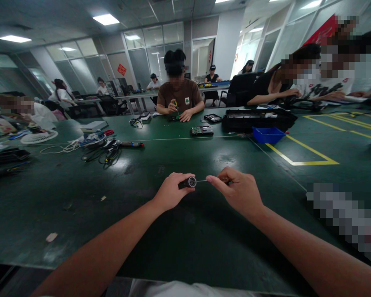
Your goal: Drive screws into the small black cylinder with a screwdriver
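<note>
My left hand (170,192) is closed around a short black flashlight (191,182), its round silver-rimmed end facing toward me. Pinched in my right hand (243,192) is a screwdriver (201,180). Its thin metal shaft points left and its tip meets the rim of the flashlight; whether it goes inside, I cannot tell. My fingers cover most of the screwdriver's handle. Both hands are held just above the green table (160,243).
A blue bin (268,135) stands by a long black casing (259,119). A circuit board (202,130) lies ahead, with tangled cables (106,150) to the left. Across the table a person (179,93) works with a screwdriver; other people sit around. A blurred object (343,218) lies at right.
</note>
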Tool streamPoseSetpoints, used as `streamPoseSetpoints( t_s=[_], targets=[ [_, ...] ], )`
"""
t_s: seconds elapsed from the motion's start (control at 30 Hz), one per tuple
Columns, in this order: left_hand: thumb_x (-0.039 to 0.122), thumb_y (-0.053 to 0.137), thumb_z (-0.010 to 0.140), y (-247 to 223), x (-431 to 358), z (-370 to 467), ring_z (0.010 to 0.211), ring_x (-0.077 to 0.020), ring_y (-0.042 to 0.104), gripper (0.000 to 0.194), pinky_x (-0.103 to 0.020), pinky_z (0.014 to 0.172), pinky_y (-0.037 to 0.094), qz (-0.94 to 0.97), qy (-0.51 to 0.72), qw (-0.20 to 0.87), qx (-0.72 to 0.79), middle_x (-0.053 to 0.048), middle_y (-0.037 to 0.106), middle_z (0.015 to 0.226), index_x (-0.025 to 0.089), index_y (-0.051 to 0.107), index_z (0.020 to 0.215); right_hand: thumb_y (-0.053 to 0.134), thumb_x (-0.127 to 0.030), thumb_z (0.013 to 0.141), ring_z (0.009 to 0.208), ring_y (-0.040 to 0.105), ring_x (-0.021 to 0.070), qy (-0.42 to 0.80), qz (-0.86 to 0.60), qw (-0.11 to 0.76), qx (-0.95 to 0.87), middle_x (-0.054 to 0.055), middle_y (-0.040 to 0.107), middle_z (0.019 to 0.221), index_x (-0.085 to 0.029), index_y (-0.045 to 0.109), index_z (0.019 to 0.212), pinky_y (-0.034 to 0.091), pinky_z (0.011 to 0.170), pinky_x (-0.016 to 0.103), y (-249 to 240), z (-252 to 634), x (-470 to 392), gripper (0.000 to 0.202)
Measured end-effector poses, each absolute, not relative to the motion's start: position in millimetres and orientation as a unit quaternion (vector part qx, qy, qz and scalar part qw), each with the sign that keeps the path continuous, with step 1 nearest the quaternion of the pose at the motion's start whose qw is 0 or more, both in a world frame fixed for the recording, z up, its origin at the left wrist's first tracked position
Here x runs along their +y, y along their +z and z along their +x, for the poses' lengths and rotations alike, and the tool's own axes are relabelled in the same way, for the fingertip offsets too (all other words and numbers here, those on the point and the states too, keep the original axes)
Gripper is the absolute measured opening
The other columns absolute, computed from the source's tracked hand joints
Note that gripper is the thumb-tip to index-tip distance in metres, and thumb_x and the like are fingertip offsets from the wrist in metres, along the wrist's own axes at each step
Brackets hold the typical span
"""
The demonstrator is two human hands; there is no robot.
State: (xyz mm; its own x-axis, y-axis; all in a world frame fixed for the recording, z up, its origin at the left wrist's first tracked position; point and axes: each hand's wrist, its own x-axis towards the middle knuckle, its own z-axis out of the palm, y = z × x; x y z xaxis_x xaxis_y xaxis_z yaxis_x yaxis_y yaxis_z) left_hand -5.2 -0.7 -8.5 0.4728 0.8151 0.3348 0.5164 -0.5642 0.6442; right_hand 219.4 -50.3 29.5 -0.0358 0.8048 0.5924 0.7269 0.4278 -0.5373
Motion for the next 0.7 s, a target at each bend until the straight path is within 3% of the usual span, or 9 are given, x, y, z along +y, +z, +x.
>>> streamPoseSetpoints(
  t_s=[0.17, 0.27, 0.37, 0.53, 0.7],
  targets=[
    [0.027, 0.075, 0.083, -8.4, 0.5, -6.0, 0.099, -0.0218, 0.061, 0.039, -0.036, 0.089, 0.043, 0.828, 0.313, 0.236, 0.402, -0.002, 0.071, 0.108, 0.028, 0.067, 0.121, 0.060, -0.035, 0.092, 0.067, 0.068, 0.0164, 0.097, -0.490, 0.431, -0.751, 0.002, 0.073, 0.081, -0.022, 0.067, 0.102, 0.049, 0.059, 0.027, 29.0, 217.5, -54.1, 0.017],
    [0.028, 0.075, 0.083, -8.2, 0.5, -5.8, 0.098, -0.0218, 0.061, 0.038, -0.036, 0.088, 0.043, 0.829, 0.307, 0.238, 0.401, -0.002, 0.071, 0.108, 0.027, 0.067, 0.120, 0.055, -0.032, 0.095, 0.074, 0.069, 0.0172, 0.107, -0.463, 0.412, -0.777, 0.003, 0.073, 0.087, -0.021, 0.065, 0.105, 0.050, 0.063, 0.028, 29.3, 216.9, -56.0, 0.017],
    [0.028, 0.074, 0.084, -7.6, 0.0, -5.1, 0.100, -0.0216, 0.061, 0.038, -0.036, 0.089, 0.043, 0.834, 0.306, 0.234, 0.396, -0.001, 0.071, 0.112, 0.027, 0.067, 0.121, 0.051, -0.035, 0.098, 0.065, 0.066, 0.0156, 0.099, -0.472, 0.405, -0.777, 0.002, 0.071, 0.080, -0.019, 0.064, 0.107, 0.047, 0.059, 0.027, 30.4, 217.3, -56.5, 0.023],
    [0.028, 0.074, 0.084, -6.2, -0.5, -4.9, 0.099, -0.0214, 0.061, 0.037, -0.036, 0.090, 0.043, 0.838, 0.299, 0.226, 0.397, -0.001, 0.071, 0.113, 0.027, 0.067, 0.120, 0.045, -0.037, 0.101, 0.059, 0.062, 0.0135, 0.068, -0.479, 0.400, -0.778, 0.000, 0.068, 0.072, -0.021, 0.070, 0.094, 0.042, 0.056, 0.026, 34.6, 217.0, -55.1, 0.030],
    [0.029, 0.073, 0.085, -8.9, 0.6, -6.2, 0.101, -0.0216, 0.060, 0.037, -0.037, 0.091, 0.043, 0.836, 0.302, 0.230, 0.396, -0.002, 0.071, 0.113, 0.028, 0.066, 0.122, 0.045, -0.036, 0.100, 0.053, 0.059, 0.0142, 0.083, -0.510, 0.375, -0.769, 0.000, 0.068, 0.071, -0.020, 0.067, 0.109, 0.040, 0.052, 0.027, 34.9, 213.9, -55.9, 0.029]
  ],
)
